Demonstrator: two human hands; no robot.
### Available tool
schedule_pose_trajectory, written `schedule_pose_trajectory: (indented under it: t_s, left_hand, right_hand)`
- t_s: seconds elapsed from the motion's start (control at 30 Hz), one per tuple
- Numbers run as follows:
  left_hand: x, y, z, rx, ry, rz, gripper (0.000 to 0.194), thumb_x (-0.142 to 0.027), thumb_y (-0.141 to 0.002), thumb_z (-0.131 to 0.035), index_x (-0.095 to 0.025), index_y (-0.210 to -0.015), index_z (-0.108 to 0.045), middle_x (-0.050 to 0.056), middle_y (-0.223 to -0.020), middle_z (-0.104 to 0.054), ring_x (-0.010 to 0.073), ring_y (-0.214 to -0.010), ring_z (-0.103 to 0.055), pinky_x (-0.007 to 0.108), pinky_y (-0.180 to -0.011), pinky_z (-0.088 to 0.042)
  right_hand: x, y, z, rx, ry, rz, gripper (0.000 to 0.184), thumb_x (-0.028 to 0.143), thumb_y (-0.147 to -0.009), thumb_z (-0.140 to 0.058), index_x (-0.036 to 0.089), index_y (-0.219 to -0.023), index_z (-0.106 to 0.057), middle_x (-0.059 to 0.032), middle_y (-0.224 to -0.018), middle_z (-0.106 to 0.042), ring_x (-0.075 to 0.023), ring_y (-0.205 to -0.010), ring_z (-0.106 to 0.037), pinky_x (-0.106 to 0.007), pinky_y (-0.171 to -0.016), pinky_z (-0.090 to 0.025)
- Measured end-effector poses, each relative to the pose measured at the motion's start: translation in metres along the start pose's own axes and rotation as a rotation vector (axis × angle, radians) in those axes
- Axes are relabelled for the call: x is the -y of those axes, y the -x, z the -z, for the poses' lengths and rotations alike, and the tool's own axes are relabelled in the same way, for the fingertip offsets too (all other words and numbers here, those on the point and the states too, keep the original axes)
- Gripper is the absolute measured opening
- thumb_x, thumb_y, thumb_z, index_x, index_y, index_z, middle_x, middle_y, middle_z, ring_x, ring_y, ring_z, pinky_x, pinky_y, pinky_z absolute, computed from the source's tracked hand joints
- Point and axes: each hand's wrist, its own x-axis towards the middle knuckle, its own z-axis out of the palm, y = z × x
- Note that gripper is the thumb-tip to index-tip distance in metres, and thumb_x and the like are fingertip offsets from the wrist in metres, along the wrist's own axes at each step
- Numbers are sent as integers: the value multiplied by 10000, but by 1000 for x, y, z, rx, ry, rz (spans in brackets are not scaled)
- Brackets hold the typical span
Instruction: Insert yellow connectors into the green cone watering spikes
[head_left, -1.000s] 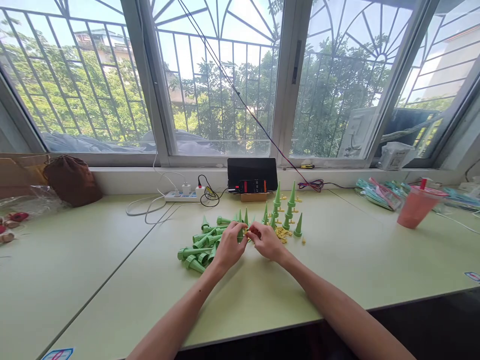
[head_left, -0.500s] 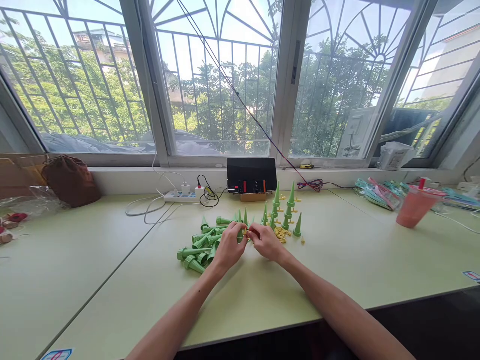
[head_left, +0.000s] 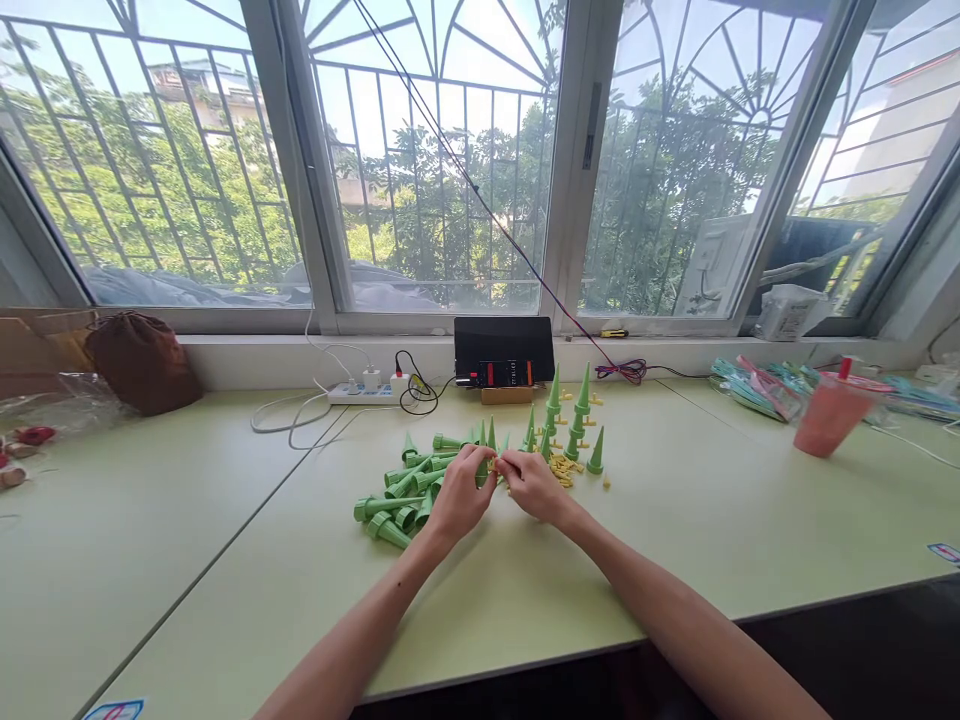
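My left hand (head_left: 463, 492) is closed around a green plastic watering spike (head_left: 481, 474), most of which its fingers cover. Against it, my right hand (head_left: 531, 482) pinches a small yellow plastic valve, now almost wholly hidden by the fingertips. Both hands meet just above the table. Beside my left hand lies a heap of loose green spikes (head_left: 390, 504), their caps and points turned various ways. Beyond my right hand is a pile of yellow valves (head_left: 564, 468). Several green spikes (head_left: 582, 392) stand upright behind that pile, some stacked, with yellow valves sticking out of their sides.
A tablet (head_left: 504, 340) with a phone before it leans near the window sill. Left of it lies a power strip (head_left: 366, 392) with cables. A cup of red drink (head_left: 834, 418) stands at right, near bundled bags (head_left: 756, 388). A brown drawstring bag (head_left: 142, 362) sits at far left.
Both hands stay in place while the right fingertips shift slightly and close in against the left ones. The yellow valve, visible between them earlier, is now mostly covered.
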Motion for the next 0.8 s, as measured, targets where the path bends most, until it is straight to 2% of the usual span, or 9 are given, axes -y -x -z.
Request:
schedule_pose_trajectory:
  t_s: [0.23, 0.33, 0.43, 0.53, 0.8]
  left_hand:
    - [0, -1, 1, -10, 9, -5, 159, -141, -816, -511, -204, -939, -589, 47, -936, -612, 189, -869, -580, 319, -782, -465]
    - [0, -1, 2, -13, 13, -5, 148, -150, -823, -509, -204, -935, -588, 50, -934, -609, 189, -862, -575, 324, -778, -461]
    - [0, -1, 1, -10, 6, -2, 152, -146, -820, -508, -204, -934, -589, 49, -930, -605, 186, -852, -574, 323, -771, -463]
    - [0, 0, 1, -6, -5, -5, 177, -131, -805, -507, -206, -941, -592, 49, -933, -604, 190, -856, -578, 326, -768, -466]
    - [2, 0, 0, 1, -25, -15, 180, -126, -789, -518, -204, -931, -596, 45, -930, -611, 189, -867, -584, 319, -778, -471]
  right_hand:
    - [2, 0, 0, -10, 10, -12, 363, 334, -941, -396, 180, -618, -458, 19, -562, -461, -107, -536, -385, -236, -521, -249]
    - [2, 1, 0, -17, 3, -33, 320, 356, -936, -410, 186, -674, -481, 21, -574, -492, -109, -525, -406, -233, -514, -259]
    - [2, 2, 0, -10, -9, -38, 180, 320, -908, -457, 195, -787, -503, 33, -582, -502, -115, -524, -431, -229, -516, -278]
    - [4, 2, 1, 7, -11, -28, 92, 269, -875, -485, 198, -817, -495, 31, -607, -511, -124, -548, -448, -228, -526, -297]
    - [3, 2, 1, 23, -39, -9, 114, 223, -880, -452, 202, -768, -454, 12, -663, -546, -133, -598, -479, -230, -569, -325]
